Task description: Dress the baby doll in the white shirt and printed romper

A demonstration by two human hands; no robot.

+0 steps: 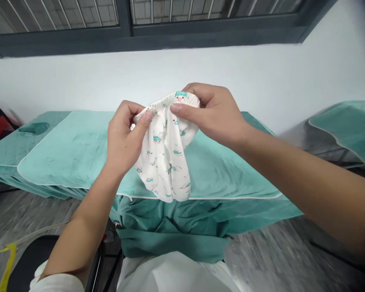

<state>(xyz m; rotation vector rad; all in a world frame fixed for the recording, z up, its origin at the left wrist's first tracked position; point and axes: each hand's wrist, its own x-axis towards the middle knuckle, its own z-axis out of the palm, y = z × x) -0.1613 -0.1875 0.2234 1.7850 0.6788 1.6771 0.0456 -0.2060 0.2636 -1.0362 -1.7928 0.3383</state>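
Small white baby pants (166,158) with a green and red cartoon print hang in front of me, held up by their gathered waistband. My left hand (124,136) pinches the band's left side between thumb and fingers. On the right side, my right hand (214,111) grips the same band, its thumb lying on the front and its other fingers behind or inside the cloth. The lower part dangles loose in soft folds, ending in two rounded tips. Fingertips behind the fabric are hidden.
Below the hands stretches a massage bed (69,150) with green covers and a face hole at its left end. A white wall and dark window frame (200,34) stand behind. A black chair (30,259) is at lower left; another green-covered surface (349,125) is at right.
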